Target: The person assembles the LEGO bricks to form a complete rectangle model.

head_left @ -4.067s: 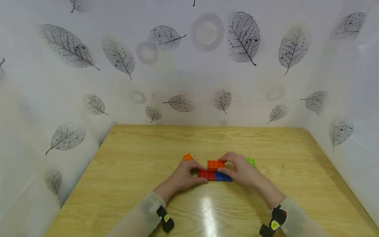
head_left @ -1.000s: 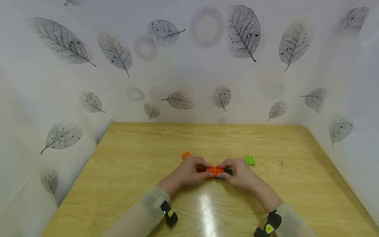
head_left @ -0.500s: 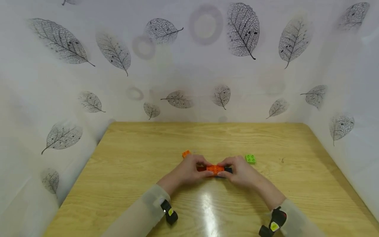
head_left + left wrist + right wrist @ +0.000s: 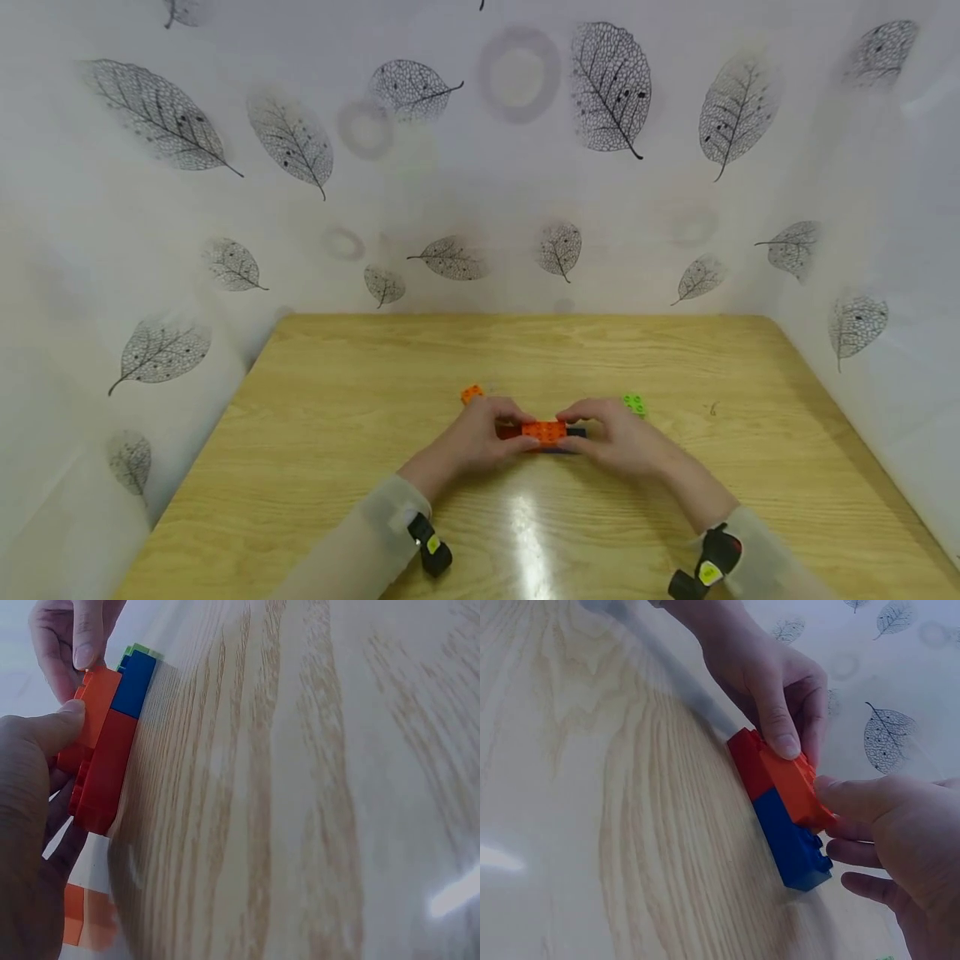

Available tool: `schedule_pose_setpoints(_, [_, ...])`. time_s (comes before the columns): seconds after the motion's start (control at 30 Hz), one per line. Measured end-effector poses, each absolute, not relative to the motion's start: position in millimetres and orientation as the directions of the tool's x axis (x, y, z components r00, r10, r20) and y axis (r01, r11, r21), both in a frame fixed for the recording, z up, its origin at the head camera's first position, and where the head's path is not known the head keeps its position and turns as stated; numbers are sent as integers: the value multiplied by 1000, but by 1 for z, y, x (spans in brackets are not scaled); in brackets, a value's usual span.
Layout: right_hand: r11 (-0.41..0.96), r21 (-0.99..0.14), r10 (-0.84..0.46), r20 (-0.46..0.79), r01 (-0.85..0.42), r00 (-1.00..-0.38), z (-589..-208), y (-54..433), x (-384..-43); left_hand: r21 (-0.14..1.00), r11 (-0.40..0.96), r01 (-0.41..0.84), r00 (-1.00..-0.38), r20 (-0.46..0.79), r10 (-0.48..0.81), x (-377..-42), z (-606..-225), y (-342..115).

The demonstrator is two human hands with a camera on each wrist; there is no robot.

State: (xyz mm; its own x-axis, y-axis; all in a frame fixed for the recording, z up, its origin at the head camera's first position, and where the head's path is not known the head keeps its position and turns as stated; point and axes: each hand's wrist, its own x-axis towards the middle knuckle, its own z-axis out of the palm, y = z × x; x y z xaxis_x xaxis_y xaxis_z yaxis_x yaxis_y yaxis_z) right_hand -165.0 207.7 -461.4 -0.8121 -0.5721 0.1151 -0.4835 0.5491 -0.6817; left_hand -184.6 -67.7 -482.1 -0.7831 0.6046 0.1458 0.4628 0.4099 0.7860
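Observation:
An orange brick (image 4: 545, 432) lies on top of a red brick (image 4: 748, 761) and a blue brick (image 4: 784, 840) set end to end, spanning their joint. My left hand (image 4: 467, 440) pinches the orange brick's left end, thumb on the near side and fingers behind. At its other end is my right hand (image 4: 626, 440), thumb and index finger bent around the corner. The right wrist view shows that thumb touching the brick by its studs, with the other fingers spread behind the blue brick. Both hands partly cover the lower bricks in the head view.
Behind the left hand lies a small orange brick (image 4: 472, 393), partly covered by it. A small green brick (image 4: 635, 405) sits just beyond the right hand. The wooden table (image 4: 360, 358) meets a leaf-patterned cloth (image 4: 517, 192) at the back and sides.
The orange brick, earlier raised in my right hand, has come down onto the red and blue bricks. My left hand has shifted from the red brick to the orange one. Lately the right wrist edges rightward.

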Motion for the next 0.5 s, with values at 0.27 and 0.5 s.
schedule_pose_setpoints(0.27, [554, -673, -556, 139, -490, -819, -455, 224, -164, 799, 409, 441, -796, 137, 590, -183, -485, -68])
schedule_pose_setpoints(0.5, [604, -632, -517, 153, -485, -843, -454, 236, -166, 803, 421, 421, -803, 114, 584, -183, -487, -68])
